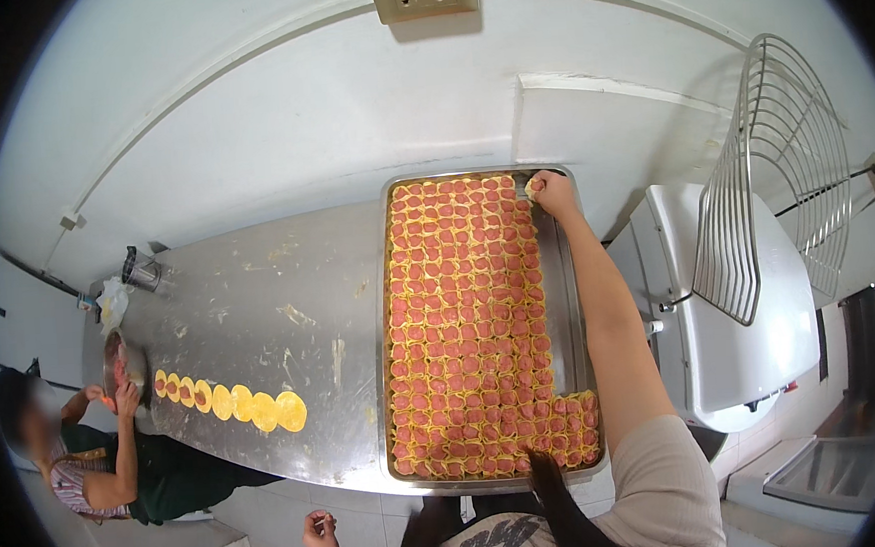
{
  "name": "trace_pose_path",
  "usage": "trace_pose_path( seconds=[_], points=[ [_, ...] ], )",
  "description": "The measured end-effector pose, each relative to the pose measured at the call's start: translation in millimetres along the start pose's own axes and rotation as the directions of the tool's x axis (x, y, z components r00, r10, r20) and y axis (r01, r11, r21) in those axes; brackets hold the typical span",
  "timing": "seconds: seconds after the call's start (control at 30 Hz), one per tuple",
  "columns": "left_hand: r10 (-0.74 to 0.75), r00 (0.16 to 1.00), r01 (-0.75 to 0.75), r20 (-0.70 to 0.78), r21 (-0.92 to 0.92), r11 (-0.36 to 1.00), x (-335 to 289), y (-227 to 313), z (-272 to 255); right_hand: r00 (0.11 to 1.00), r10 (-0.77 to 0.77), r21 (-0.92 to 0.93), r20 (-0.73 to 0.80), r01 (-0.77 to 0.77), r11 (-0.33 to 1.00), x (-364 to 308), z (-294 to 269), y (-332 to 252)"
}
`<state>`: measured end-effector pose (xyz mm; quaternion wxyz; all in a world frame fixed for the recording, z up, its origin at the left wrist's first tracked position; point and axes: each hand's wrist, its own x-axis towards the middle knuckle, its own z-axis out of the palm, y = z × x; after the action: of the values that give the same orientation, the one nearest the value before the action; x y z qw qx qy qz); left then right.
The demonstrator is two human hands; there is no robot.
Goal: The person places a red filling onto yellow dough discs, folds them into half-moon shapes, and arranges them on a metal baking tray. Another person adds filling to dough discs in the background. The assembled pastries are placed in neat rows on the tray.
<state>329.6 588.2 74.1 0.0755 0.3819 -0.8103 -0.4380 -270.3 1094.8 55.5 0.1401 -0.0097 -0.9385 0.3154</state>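
A large metal tray [566, 306] holds tight rows of open-topped dumplings [464, 302], pink filling in yellow wrappers. At its far right corner, my right hand [553, 194] pinches a single dumpling [533, 186] beside the end of the farthest row. My right arm stretches along the tray's right side. My left hand [320, 534] hangs off the near edge of the table, its fingers curled in, and I see nothing in it. Left of the tray, round yellow wrappers [264, 410] lie overlapping in a line; the farther-left ones carry dabs of filling [186, 391].
The steel table [248, 285] has floury smears. At its left end a co-worker [108, 454] has both hands by a metal bowl [128, 365] of pink filling. A metal cup [141, 272] stands behind. To the right are a white appliance [729, 296] and a wire rack [753, 184].
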Motion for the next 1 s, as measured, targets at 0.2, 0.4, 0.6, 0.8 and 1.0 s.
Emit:
trace_pose_path(
  seconds=[0.2,0.4,0.6,0.8,1.0],
  points=[
    [-0.033,0.999,0.032,0.013,0.038,0.999,-15.4,3.8,3.4,0.975,-0.133,0.004,0.178,0.135,0.991,11.0,2.3,-2.0],
    [0.006,0.995,-0.019,0.102,0.120,0.993,-7.1,24.1,26.6,0.945,-0.166,-0.014,0.282,0.178,0.984,12.2,-1.2,-3.5],
    [0.033,0.985,-0.057,0.170,0.138,0.989,-10.1,38.8,37.9,0.941,-0.152,0.074,0.304,0.135,0.988,11.0,-2.8,-2.5],
    [0.019,0.987,-0.036,0.157,0.105,0.994,-17.5,25.5,32.3,0.941,-0.143,0.049,0.308,0.134,0.990,11.7,-0.9,-1.7],
    [0.014,0.986,-0.046,0.164,0.196,0.979,-16.6,8.1,18.2,0.933,-0.248,0.022,0.261,0.251,0.968,13.7,12.8,11.9]
  ],
)
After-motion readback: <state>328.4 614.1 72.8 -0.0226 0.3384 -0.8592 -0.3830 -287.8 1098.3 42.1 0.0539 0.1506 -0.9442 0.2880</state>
